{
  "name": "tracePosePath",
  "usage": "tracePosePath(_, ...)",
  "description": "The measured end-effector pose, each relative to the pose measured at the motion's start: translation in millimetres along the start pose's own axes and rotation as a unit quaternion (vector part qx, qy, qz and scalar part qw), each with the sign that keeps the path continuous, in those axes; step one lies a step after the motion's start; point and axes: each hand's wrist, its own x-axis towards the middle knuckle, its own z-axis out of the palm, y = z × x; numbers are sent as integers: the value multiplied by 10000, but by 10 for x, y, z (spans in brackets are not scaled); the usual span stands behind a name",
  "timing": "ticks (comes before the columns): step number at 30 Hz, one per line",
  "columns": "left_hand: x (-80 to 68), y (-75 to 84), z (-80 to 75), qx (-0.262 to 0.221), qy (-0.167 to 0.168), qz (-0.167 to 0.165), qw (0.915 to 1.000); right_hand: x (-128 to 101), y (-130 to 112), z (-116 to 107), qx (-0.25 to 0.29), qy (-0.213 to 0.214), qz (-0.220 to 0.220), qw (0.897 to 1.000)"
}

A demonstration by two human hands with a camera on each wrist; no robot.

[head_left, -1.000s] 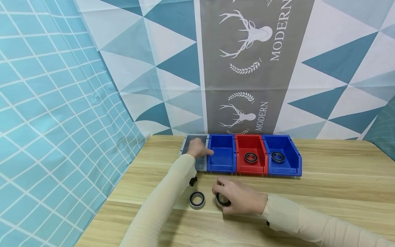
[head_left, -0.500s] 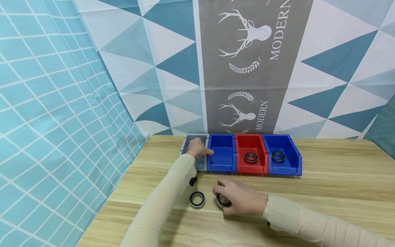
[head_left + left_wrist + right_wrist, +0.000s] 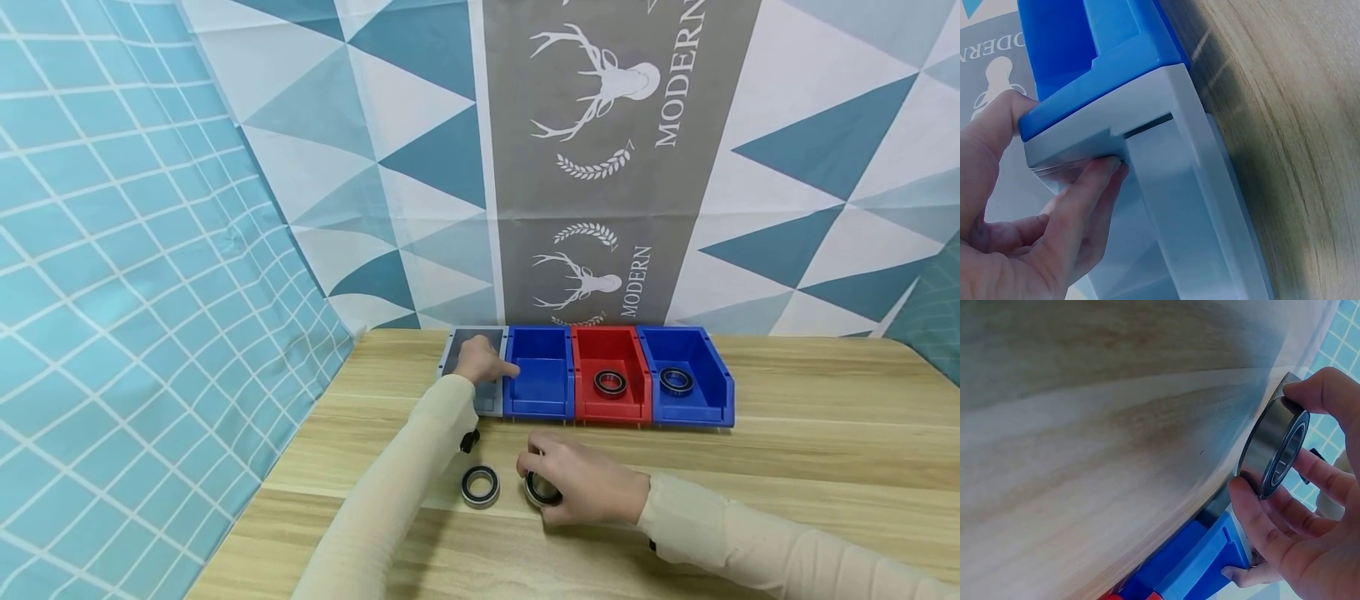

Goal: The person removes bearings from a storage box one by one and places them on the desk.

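Observation:
My left hand (image 3: pixel 480 361) is at the grey bin (image 3: pixel 1216 206), its fingers inside. In the left wrist view the thumb lies on the neighbouring blue bin (image 3: pixel 1107 84), so the hand pinches the side walls where the two bins meet. On the wooden table, my right hand (image 3: pixel 581 481) grips a ball bearing (image 3: pixel 1265 445) between thumb and fingers. It is a steel ring with a dark face, partly covered by the hand in the head view. Left of it a second ball bearing (image 3: pixel 480 502) lies flat on the table.
Beyond the hands, the bins stand side by side. The red bin (image 3: pixel 611 413) holds one bearing (image 3: pixel 610 395), and the right-hand blue bin (image 3: pixel 693 414) holds another bearing (image 3: pixel 677 393). A patterned cloth (image 3: pixel 420 192) hangs behind the table (image 3: pixel 825 400), with blue checked cloth (image 3: pixel 150 333) at left.

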Motion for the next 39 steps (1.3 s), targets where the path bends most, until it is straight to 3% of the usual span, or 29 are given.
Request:
tracePosePath(16, 17, -10, 0, -20, 11, -50, 10000, 11, 4, 52, -165, 116, -250, 9995)
tracePosePath(39, 0, -20, 4, -72, 13, 55, 10000, 44, 1, 54, -157, -18, -197, 9997)
